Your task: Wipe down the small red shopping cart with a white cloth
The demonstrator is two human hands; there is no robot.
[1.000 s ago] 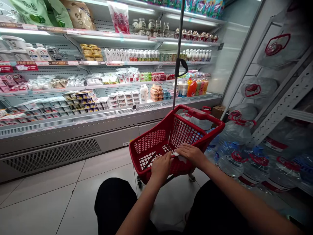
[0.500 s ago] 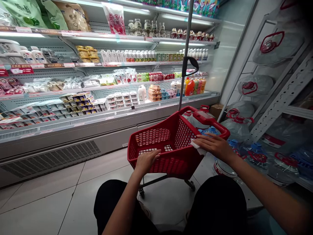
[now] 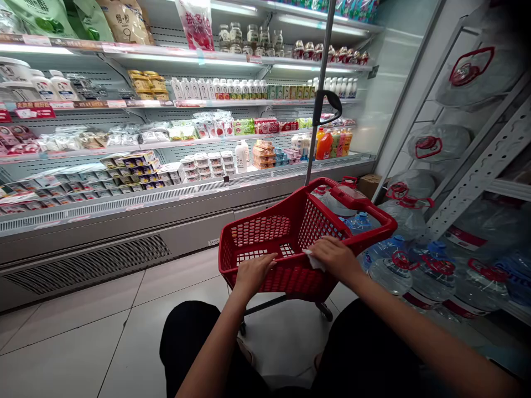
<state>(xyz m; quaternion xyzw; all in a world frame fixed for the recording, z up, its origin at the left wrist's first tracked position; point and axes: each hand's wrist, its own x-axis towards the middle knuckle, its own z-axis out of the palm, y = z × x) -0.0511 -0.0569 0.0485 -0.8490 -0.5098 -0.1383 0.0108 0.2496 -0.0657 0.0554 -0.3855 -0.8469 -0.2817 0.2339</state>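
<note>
A red plastic shopping cart [image 3: 265, 229] with latticed walls stands in front of my knees, its handle toward the right. My left hand [image 3: 254, 273] is closed over the near rim, thumb side toward the basket. Farther right along the same rim, my right hand [image 3: 335, 257] presses a crumpled white tissue [image 3: 314, 261] against the plastic, its fingers bent over the edge. Part of the tissue sticks out on the left of that hand; the rest is hidden under the palm. The basket's floor shows through the lattice with nothing lying on it.
A refrigerated display case [image 3: 199, 213] with dairy and drinks runs along the far side. On the right, large water bottles [image 3: 392, 271] stand on the floor and on a white rack [image 3: 473, 182]. A grey pole [image 3: 322, 66] with a black hook rises behind the cart.
My right hand has slid left along the near rim with the tissue, away from the handle. My left hand stays on the rim. The view has shifted slightly.
</note>
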